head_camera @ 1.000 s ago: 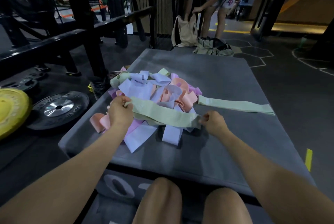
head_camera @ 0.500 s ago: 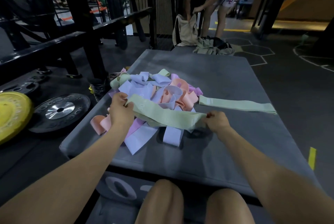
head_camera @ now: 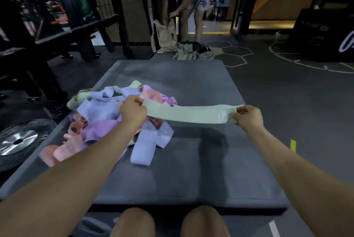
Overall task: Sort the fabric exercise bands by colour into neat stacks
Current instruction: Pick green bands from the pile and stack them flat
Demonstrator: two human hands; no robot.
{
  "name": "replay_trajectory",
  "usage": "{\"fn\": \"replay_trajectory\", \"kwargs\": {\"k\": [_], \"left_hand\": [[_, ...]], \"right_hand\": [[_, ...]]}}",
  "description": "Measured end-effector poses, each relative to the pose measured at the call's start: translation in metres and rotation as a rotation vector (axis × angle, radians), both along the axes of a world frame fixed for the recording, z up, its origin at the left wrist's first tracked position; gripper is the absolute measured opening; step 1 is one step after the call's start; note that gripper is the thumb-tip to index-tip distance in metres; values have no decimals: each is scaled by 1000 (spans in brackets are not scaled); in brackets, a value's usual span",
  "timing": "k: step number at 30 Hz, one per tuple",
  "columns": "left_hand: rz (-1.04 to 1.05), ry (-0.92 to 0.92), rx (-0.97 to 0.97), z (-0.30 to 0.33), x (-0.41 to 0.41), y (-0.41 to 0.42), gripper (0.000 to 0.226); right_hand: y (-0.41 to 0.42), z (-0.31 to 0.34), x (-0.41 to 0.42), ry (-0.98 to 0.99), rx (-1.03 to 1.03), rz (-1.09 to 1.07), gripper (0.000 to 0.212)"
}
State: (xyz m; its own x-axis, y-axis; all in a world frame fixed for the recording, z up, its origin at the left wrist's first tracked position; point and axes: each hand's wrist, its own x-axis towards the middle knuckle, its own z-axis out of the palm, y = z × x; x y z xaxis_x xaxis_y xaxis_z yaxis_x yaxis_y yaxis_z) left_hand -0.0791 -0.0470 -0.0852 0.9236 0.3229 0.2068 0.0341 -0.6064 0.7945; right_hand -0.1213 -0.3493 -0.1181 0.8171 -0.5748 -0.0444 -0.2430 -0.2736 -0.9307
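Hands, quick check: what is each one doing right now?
Left hand: closed, grips one end of the pale green band.
Right hand: closed, pinches the band's other end.

I hold a pale green band (head_camera: 191, 113), plain. Pile (head_camera: 107, 120): lavender, pink-purple, peach, pale green. Mat (head_camera: 191, 169) dark grey. Weight plate (head_camera: 17, 141) black with silver centre.

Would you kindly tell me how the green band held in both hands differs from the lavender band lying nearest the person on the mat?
The green band is stretched flat between the left hand and right hand, above the mat; the lavender band lies slack, untouched, on it. Green is pulled clear; lavender overlaps the pile's edge. Both are wide fabric loops.
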Motion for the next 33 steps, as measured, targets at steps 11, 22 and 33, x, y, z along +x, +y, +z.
{"fn": "replay_trajectory", "kwargs": {"k": [11, 22, 33], "left_hand": [[-68, 186, 14, -32, 74, -86, 17], [-36, 305, 239, -64, 119, -107, 38], [-111, 261, 415, -74, 114, -106, 30]], "right_hand": [[-83, -19, 46, -59, -127, -129, 7], [-97, -43, 92, -20, -281, -78, 13], [-97, -60, 93, 12, -294, -77, 16]]}}
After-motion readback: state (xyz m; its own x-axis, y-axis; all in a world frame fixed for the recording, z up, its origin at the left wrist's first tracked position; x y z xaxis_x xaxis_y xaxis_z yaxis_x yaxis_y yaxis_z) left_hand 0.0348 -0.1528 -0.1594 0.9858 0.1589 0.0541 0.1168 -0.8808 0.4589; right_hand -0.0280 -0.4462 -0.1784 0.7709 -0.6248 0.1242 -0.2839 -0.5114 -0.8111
